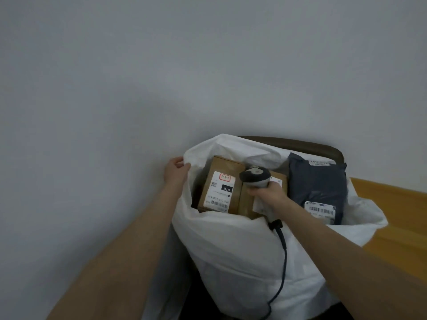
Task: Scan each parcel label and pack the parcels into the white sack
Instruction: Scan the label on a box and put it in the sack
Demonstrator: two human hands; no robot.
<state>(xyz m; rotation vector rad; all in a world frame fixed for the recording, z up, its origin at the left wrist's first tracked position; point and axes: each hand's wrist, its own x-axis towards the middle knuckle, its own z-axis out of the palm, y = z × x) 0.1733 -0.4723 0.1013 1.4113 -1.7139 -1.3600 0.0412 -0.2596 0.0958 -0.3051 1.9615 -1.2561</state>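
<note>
The white sack (pixel 231 245) stood open against the wooden desk (pixel 392 227), its thin cloth slack and creased, likely to fold shut unless held. The left grip (pixel 176 170) was clenched on the rim at the far left and pulled the mouth wide there, which looked the right place to take it. The right grip (pixel 265 192) was wrapped round the handle of the scanner (pixel 254 175), whose head hung over the parcels inside while its cable (pixel 283 250) trailed down the sack's front. Two cardboard boxes stood side by side in the mouth: the left box (pixel 219 188) showed its label plainly, and the second box (pixel 246 204) was half hidden under the scanner hand. Both looked stiff and fairly light, best taken by opposite faces, clear of the labels. The grey mailer (pixel 318 181) lay to their right, seemingly within the mouth. It looked soft, slick and likely to sag, so a hold across its bulk would probably serve better than a pinch at one corner.
</note>
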